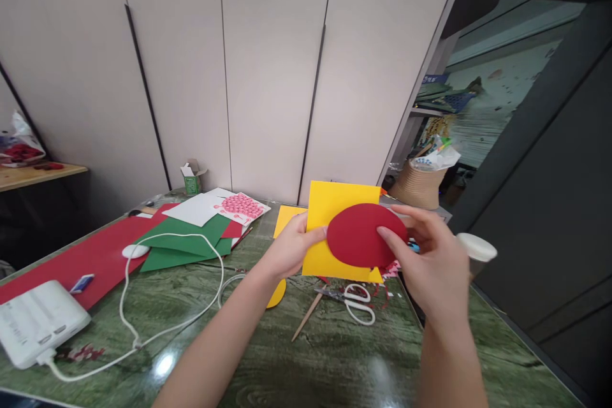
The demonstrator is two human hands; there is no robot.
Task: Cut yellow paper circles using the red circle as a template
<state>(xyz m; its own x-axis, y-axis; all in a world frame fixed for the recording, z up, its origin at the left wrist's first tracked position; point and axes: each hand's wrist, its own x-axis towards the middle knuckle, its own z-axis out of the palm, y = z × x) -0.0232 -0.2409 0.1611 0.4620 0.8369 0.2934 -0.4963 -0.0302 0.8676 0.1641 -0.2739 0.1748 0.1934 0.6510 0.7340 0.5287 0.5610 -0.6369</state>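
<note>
A yellow sheet of paper (318, 204) is raised above the table, its left edge pinched between the thumb and fingers of my left hand (292, 248). Over its front lies a dark red paper oval (356, 236). My right hand (433, 261) grips the oval's right side, thumb in front and fingers behind; whether it also grips the yellow sheet is hidden. My left thumb tip meets the oval's left edge. White-handled scissors (351, 299) rest on the table below, beside a wooden pencil-like stick (308, 315). A yellow rounded paper piece (277, 295) shows partly behind my left forearm.
Green sheets (191, 239), a long red sheet (112, 255) and white paper (194, 209) lie at the left. A white power bank (43, 322) trails a looping white cable (167, 338). A white cup (477, 248) and a woven basket (415, 185) stand at the right.
</note>
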